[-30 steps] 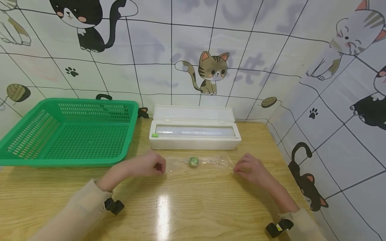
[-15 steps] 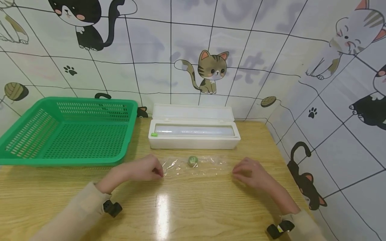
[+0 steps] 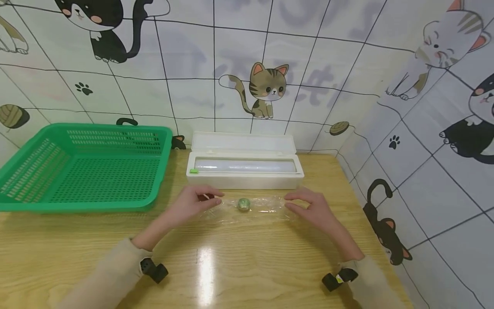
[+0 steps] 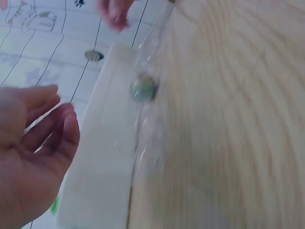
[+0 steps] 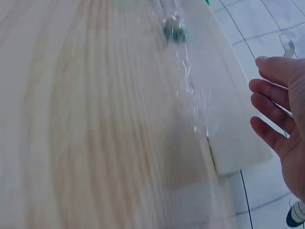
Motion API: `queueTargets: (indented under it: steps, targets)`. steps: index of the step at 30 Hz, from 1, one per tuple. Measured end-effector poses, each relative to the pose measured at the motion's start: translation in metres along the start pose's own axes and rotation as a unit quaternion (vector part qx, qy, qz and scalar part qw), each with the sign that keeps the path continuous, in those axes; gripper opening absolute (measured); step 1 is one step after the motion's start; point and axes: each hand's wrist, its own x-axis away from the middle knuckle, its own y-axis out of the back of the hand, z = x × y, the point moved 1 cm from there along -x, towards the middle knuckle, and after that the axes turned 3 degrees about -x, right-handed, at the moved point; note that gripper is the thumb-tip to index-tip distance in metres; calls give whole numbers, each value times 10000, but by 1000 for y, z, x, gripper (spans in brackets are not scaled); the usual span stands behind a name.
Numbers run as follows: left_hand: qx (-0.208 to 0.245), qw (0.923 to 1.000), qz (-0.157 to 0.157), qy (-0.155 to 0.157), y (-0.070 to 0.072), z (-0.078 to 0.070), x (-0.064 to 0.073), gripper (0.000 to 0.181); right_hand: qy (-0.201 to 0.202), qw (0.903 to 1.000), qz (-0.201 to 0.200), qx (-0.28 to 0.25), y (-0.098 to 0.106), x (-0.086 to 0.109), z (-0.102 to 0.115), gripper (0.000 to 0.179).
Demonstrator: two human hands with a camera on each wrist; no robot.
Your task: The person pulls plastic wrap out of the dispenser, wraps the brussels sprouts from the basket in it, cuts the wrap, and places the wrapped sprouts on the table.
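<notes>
A strip of clear cling film point(image 3: 266, 209) lies crosswise on the wooden table. At its middle sits a small round green thing point(image 3: 244, 204), pale and dark green in patches; it is blurred in both wrist views. At the film's left end is my left hand point(image 3: 191, 204), fingers loosely bent and thumb apart, with nothing gripped. My right hand point(image 3: 310, 208) hovers at the right end, thumb and fingers spread from each other. In the right wrist view, the right-hand fingers point(image 5: 271, 98) are relaxed and hold nothing.
Just behind the film stands a white cling film box point(image 3: 245, 182), lid point(image 3: 243, 142) raised, with a film roll point(image 3: 247, 166) inside and a green slider point(image 3: 194, 171) at its left. A green plastic basket point(image 3: 112, 205) stands at left. The cat-patterned wall point(image 3: 193, 98) rises behind.
Both hands have let go of the film's ends, opened their fingers and moved inward toward the green thing. The film has settled lower onto the table. The view has shifted slightly.
</notes>
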Motion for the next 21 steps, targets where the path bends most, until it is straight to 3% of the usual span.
queueTargets:
  steps: [6,11,17,21]
  targets:
    - [132,9989,-450,27,-27,0,-18,18,-126,9997,102,-203,-26,-26,13,20]
    - [84,9985,-536,-91,-45,6,-32,14,-294,9983,364,-340,-52,-38,15,14]
    - [115,9982,-550,-221,-63,16,-38,12,91,9971,544,-518,-79,-39,7,15]
    - [69,9981,-557,-269,-70,20,-39,12,212,9968,620,-459,-86,-38,6,15]
